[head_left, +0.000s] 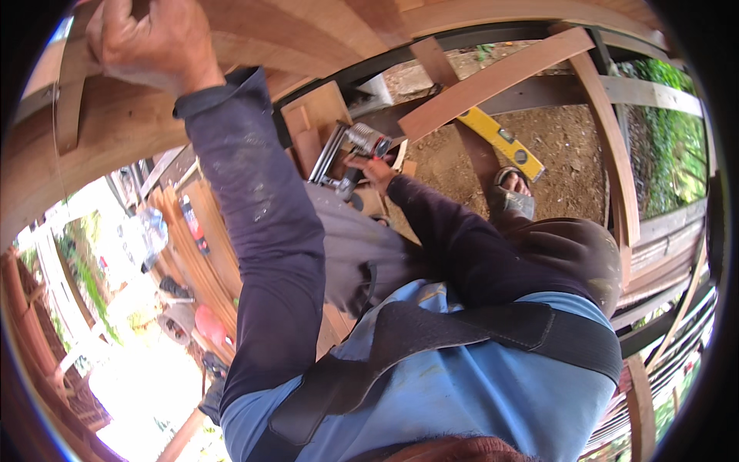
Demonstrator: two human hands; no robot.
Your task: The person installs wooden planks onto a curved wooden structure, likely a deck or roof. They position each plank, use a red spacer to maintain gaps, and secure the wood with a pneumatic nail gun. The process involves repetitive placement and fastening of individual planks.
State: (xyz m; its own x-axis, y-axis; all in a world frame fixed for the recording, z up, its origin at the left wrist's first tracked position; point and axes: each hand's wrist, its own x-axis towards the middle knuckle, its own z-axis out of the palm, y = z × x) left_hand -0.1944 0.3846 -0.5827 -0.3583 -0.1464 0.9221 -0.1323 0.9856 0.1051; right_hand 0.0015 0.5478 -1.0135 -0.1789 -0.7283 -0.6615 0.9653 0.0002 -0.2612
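Observation:
My left hand [158, 46] is raised at the upper left, against the brown wooden boards [262, 46]. Its fingers are curled closed near the picture's edge, and whatever may be inside them is hidden. Lower down, near the middle, my right hand [375, 172] grips a nail gun [362, 140] with a silver body, a red part and a long magazine. The nail gun is beside short wooden blocks [312, 127]. To its right, a loose reddish board [496, 83] slants across a dark beam.
A yellow spirit level [504, 145] lies slanted near my sandalled foot [514, 185] over bare soil. Wooden posts [612, 146] and rails stand on the right. At left are long stacked planks [192, 254], a red-and-grey tool [194, 223], a plastic bag [146, 235] and a bucket [177, 323].

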